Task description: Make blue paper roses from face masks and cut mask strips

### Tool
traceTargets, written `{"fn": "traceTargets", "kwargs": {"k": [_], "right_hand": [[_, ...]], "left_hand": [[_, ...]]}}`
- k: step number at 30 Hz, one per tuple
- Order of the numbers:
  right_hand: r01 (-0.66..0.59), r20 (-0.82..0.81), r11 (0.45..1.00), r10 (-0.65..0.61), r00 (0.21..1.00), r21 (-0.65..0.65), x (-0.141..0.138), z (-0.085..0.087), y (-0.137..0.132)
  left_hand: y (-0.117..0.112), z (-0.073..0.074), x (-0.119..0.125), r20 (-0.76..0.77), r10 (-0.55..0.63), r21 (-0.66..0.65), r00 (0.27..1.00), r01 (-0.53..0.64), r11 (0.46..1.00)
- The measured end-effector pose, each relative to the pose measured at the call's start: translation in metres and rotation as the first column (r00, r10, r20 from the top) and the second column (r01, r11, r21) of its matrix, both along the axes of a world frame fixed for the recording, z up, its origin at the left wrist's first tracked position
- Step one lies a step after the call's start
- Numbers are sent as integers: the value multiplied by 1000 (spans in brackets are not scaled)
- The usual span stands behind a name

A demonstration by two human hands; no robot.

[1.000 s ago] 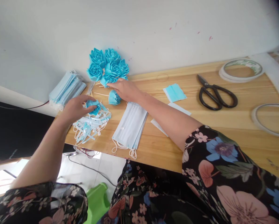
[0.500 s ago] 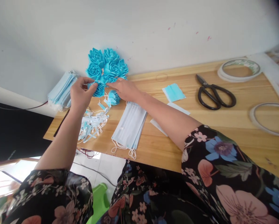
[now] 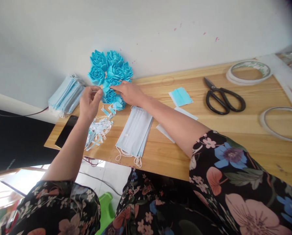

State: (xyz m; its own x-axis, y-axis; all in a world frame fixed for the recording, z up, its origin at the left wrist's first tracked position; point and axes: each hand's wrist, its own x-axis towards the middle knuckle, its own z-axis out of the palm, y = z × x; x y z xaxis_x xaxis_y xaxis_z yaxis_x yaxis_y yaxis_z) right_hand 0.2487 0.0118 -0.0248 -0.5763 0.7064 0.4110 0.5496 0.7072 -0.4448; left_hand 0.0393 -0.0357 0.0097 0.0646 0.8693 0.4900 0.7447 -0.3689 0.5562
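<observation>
A bunch of blue layered-petal flowers stands against the wall at the back left of the table. One lower flower sits between my hands. On its right side, my right hand has its index fingertip on the petals, fingers bent around the flower's edge; its thumb is hidden. To its left, my left hand pinches thumb and index finger together beside the bunch; whatever is between them is too small to make out. Another, smaller blue flower lies just below my right hand.
Face masks and cut strips lie near the front edge. Left are a mask pack and a dark phone. Rightward lie a blue square, white pieces, black-handled scissors and tape rolls.
The lower flower has shifted right and turned, now close against the smaller one. My left hand has moved slightly right and off its petals, uncovering the phone. My right hand has hardly moved.
</observation>
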Motion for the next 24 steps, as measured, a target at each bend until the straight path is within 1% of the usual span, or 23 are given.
{"fn": "traceTargets", "kwargs": {"k": [5, 7, 10, 17, 19, 21, 24], "right_hand": [[-1, -6, 1000, 1, 1000, -4, 1, 3, -1], [7, -6, 1000, -7, 1000, -8, 2, 3, -1], [16, -8, 1000, -16, 1000, 0, 1, 1, 0], [18, -45, 1000, -18, 999, 6, 1, -3, 4], [29, -60, 1000, -28, 998, 7, 3, 0, 2], [68, -82, 998, -67, 994, 11, 6, 5, 0], [123, -110, 992, -118, 987, 41, 9, 14, -4]], "left_hand": [[-9, -2, 0, -55, -172, -114, 984, 165, 980], [-9, -1, -2, -101, -213, -127, 972, 200, 972], [-5, 3, -5, -171, -242, -157, 955, 216, 964], [10, 12, -2, -286, -228, -216, 931, 169, 962], [13, 13, 0, -314, -218, -206, 924, 158, 966], [14, 12, 3, -318, -192, -179, 928, 140, 974], [15, 8, 6, -268, -118, -129, 956, 86, 988]]}}
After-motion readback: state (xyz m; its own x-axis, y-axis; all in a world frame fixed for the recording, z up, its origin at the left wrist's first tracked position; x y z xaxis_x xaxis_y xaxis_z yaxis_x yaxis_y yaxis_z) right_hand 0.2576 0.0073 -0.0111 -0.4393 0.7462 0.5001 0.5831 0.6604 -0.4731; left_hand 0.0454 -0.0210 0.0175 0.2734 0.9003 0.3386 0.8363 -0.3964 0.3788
